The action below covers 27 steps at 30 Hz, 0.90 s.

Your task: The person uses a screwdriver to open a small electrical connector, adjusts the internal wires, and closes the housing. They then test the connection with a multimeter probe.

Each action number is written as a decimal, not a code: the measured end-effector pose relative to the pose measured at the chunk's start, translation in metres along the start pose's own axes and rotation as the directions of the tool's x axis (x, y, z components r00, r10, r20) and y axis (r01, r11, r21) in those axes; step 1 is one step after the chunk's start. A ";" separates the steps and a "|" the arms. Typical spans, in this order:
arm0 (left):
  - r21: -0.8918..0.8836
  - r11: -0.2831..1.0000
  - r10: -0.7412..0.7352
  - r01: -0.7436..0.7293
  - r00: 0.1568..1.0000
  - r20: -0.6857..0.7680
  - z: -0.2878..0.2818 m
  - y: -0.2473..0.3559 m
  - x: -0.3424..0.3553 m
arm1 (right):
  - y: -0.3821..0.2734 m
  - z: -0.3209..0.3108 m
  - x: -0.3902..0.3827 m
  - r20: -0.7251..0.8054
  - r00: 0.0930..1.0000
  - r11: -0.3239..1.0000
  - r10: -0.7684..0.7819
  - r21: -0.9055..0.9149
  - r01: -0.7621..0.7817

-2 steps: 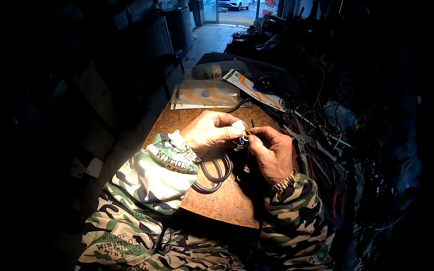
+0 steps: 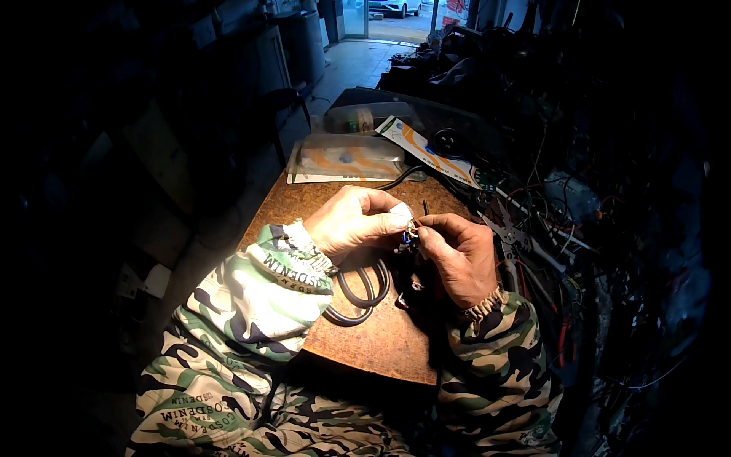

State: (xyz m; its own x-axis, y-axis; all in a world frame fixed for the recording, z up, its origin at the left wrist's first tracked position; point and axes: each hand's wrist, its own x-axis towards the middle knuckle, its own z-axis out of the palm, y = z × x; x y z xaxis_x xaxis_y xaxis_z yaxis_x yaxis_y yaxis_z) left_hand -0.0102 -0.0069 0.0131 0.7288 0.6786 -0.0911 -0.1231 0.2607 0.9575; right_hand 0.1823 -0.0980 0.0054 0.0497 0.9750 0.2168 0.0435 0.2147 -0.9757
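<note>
Over the wooden tabletop, the fingertips of both my hands meet. My left hand is closed in a pinch around thin coloured wires, with blue, pale and reddish strands showing. My right hand pinches the same wires from the other side, thumb against forefinger. The exact spot each finger grips is too small to make out. Beneath my left wrist a thick black cable lies in loops. Small dark parts with pale ends sit in the shadow under my hands; their kind is unclear.
Clear plastic packaging and a white-and-orange card lie at the table's far side. To the right are pliers-like tools and tangled wires. The wooden table ends close to my lap. A dark stool stands beyond, at the left.
My right hand has shifted very slightly to the right. The pale-ended parts beneath show at a slightly different angle. Both hands keep their pinch on the wires.
</note>
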 end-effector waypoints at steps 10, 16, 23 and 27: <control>0.210 0.973 0.095 -0.098 0.995 0.023 0.004 0.001 -0.002 | 0.005 0.006 -0.001 -0.071 0.997 0.999 0.004 -0.032 -0.006; 0.240 0.963 0.115 -0.120 0.993 0.033 0.009 -0.002 -0.003 | -0.010 0.002 -0.001 -0.007 0.996 0.995 0.088 -0.043 -0.088; 0.142 0.983 0.125 -0.116 0.991 -0.056 0.007 -0.007 0.000 | -0.001 0.002 0.001 -0.083 0.995 0.998 0.059 0.038 -0.056; 0.153 0.980 0.144 -0.129 0.985 -0.092 0.006 -0.007 0.002 | 0.002 0.002 0.001 -0.096 0.995 0.999 0.036 0.004 -0.036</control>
State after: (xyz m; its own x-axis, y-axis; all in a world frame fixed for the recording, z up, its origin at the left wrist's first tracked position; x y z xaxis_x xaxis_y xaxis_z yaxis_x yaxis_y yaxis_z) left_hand -0.0042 -0.0118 0.0074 0.6383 0.7695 0.0225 -0.1113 0.0633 0.9918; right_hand 0.1803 -0.0960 0.0041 0.1466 0.9720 0.1835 0.0378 0.1799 -0.9830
